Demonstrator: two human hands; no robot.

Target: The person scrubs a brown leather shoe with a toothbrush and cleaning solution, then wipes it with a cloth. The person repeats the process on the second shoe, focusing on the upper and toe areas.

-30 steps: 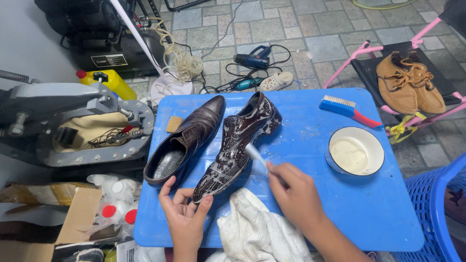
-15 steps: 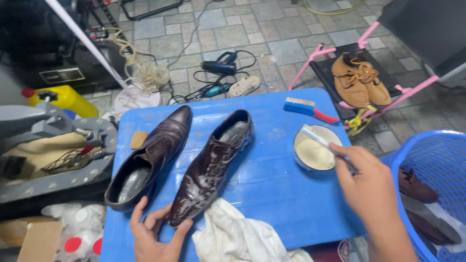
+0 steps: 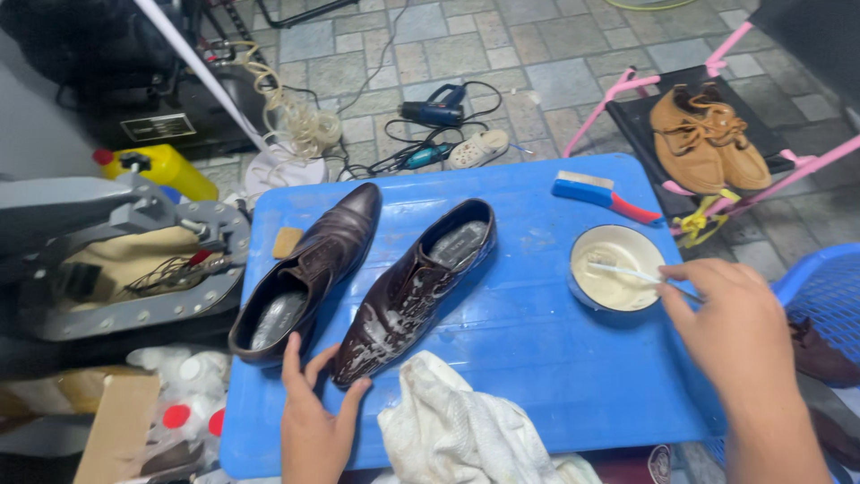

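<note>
Glossy wet brown leather shoe [image 3: 408, 291], smooth blue plastic table [image 3: 537, 358], rumpled white cloth [image 3: 457, 430], matt tan suede shoes [image 3: 708, 134]

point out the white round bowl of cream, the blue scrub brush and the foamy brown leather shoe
white round bowl of cream [image 3: 584, 247]: head view, on its left rim.
blue scrub brush [image 3: 582, 190]: head view, on the blue back.
foamy brown leather shoe [image 3: 394, 309]: head view, on the soapy vamp.
</note>
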